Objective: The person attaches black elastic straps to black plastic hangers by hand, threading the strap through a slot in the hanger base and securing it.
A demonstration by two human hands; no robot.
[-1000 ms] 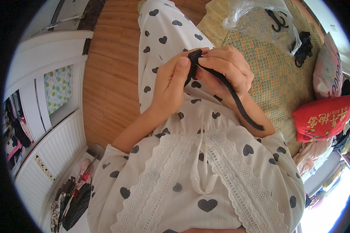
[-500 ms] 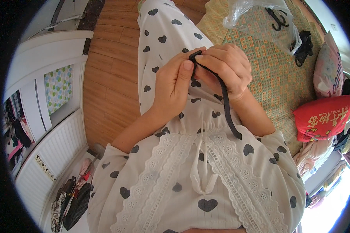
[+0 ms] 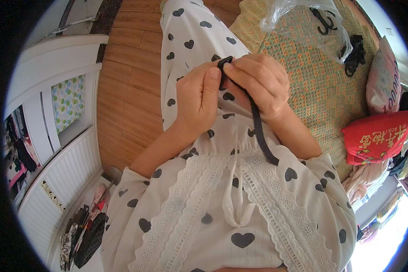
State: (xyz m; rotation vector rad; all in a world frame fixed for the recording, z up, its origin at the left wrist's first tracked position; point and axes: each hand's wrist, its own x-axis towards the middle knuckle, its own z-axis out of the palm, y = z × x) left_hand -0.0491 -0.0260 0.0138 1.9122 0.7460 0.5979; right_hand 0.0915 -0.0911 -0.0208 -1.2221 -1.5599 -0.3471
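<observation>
My left hand [image 3: 198, 93] and my right hand [image 3: 263, 84] meet above my lap, both closed on a narrow black strap [image 3: 259, 127]. A folded end or small black buckle-like piece sticks up between my thumbs; its exact kind is hard to make out. My left thumb lies along its side, while my right thumb and forefinger pinch it from the other side. From there the strap's loose end hangs down past my right wrist and rests on my white dress [image 3: 242, 240] with dark hearts.
To the right lies a patterned woven mat [image 3: 299, 95]. On it are a clear plastic bag [image 3: 294, 22], a black hook-shaped piece [image 3: 323, 21] and a black bundle of straps [image 3: 356, 56]. A red cushion [image 3: 378, 137] sits beyond. Wooden floor [image 3: 127, 90] stretches left toward white furniture [image 3: 61, 179].
Both hands have shifted slightly left with the black strap. Its loose end has swung a little left and lower on the dress. The grip looks the same.
</observation>
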